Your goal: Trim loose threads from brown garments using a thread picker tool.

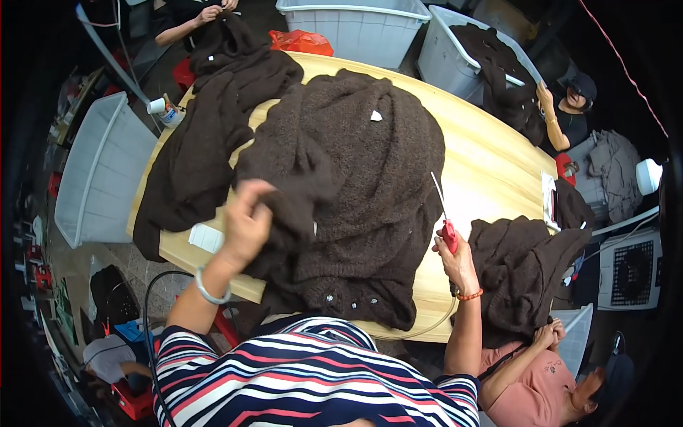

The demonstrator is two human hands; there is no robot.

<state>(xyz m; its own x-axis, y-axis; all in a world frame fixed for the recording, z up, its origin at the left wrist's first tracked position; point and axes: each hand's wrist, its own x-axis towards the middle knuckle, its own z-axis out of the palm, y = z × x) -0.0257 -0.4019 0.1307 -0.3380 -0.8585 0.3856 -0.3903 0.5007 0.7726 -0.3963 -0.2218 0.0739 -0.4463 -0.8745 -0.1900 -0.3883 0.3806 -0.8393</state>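
Head view. Pale wood-grain table [498, 164], smooth, its edge bowed by the lens; ribbed grey plastic bins [352, 30] and a crinkled red plastic bag [306, 43] beyond its far side.

Main piece: dark brown knitted garment [377, 171], mid-table, directly before the wearer. Coarse, slightly fuzzy surface; rounded, heaped outline with soft folds. Small white label [376, 115] toward the far end; shiny round buttons [329, 299] along the near end.

Left hand [247, 224]: at the garment's left side, fingers bent, motion-blurred. Cannot tell whether it pinches the cloth or is free of it. Smooth pale bangle [203, 287] on the wrist.

Right hand [459, 265]: fingers wrapped around the handle of a red-handled tool [449, 238]; slim, straight pale rod angled up-left, tip overlapping the garment's right edge in view. Contact unclear. Beaded orange-red bracelet [470, 294] on the wrist; thin tan hose [427, 329] curving below.

Similar brown knits flank it: long, draped left pile [199, 135]; crumpled right pile [516, 267], a co-worker in pink [530, 384] beside it.
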